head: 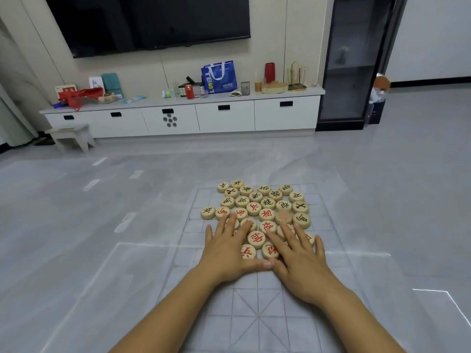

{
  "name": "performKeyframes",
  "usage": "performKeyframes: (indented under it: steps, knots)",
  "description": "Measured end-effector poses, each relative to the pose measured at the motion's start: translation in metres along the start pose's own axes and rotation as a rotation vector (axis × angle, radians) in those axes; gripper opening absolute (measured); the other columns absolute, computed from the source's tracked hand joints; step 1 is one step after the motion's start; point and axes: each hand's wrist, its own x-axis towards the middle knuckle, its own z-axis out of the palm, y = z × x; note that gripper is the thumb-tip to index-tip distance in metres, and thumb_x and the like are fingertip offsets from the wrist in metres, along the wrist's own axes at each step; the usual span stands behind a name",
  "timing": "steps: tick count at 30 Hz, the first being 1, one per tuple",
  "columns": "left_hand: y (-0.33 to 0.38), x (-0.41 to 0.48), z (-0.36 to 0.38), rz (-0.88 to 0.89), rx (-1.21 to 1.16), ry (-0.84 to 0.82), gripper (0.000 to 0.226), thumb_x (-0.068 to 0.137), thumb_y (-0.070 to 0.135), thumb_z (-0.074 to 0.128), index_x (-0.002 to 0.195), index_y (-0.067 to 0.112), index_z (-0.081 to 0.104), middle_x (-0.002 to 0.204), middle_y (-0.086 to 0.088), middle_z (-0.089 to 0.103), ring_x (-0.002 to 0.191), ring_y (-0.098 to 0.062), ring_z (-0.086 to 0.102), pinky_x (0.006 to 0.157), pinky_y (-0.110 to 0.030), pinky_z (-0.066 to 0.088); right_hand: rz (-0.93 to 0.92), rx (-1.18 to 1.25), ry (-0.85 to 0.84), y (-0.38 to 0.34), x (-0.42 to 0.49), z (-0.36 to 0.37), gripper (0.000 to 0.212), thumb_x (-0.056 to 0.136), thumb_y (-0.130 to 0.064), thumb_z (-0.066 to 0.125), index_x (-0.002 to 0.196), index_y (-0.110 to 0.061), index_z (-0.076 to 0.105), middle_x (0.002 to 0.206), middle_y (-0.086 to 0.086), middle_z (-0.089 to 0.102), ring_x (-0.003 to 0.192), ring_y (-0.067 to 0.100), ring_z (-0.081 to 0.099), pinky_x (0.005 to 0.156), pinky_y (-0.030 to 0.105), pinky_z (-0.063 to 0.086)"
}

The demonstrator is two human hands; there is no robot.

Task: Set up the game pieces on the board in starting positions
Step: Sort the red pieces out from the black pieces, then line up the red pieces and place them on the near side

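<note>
A thin translucent game board [257, 296] with a printed grid lies on the grey floor. Several round wooden pieces [260, 210] with red or black characters are bunched together on its far half. One piece [207, 212] sits apart at the left edge of the bunch. My left hand [229, 250] lies flat on the near pieces with fingers spread and straight. My right hand [298, 256] lies flat beside it in the same way, and the two thumbs touch at the near side of the bunch. A few pieces are hidden under the hands.
A low white cabinet [224, 115] with drawers runs along the far wall under a dark screen [147, 21], its top crowded with bags and cups. A small stool [70, 136] stands at the left, a dark glass cabinet [354, 62] at the right.
</note>
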Motion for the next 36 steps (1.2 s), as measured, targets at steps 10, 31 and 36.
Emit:
performKeyframes:
  steps: [10,31,36]
  knots:
    - [-0.029,-0.047,-0.027,-0.112,-0.354,0.12,0.087,0.071,0.054,0.069,0.142,0.028,0.026,0.155,0.006,0.017,0.142,-0.014,0.018,0.116,-0.034,0.021,0.272,0.32,0.289,0.033,-0.005,-0.032,0.066,0.091,-0.04,0.048,0.147,-0.021,0.016,0.157,0.003,0.007,0.145,0.019,0.004,0.117,0.037,0.008]
    - [0.038,0.015,-0.015,0.043,0.187,0.211,0.027,0.093,0.026,0.042,0.115,0.018,0.055,0.123,-0.003,0.048,0.118,-0.023,0.038,0.101,-0.039,0.023,0.128,0.199,0.363,0.005,-0.006,-0.022,0.032,0.092,-0.028,0.046,0.123,-0.023,0.053,0.117,-0.002,0.05,0.109,0.015,0.045,0.089,0.026,0.04]
    - [0.04,0.018,-0.019,0.007,0.155,0.155,0.028,0.089,0.026,0.046,0.114,0.017,0.053,0.124,-0.005,0.044,0.118,-0.025,0.037,0.099,-0.039,0.027,0.088,0.193,0.364,0.001,-0.007,-0.023,0.029,0.092,-0.027,0.046,0.119,-0.02,0.055,0.119,0.001,0.05,0.108,0.018,0.045,0.09,0.028,0.039]
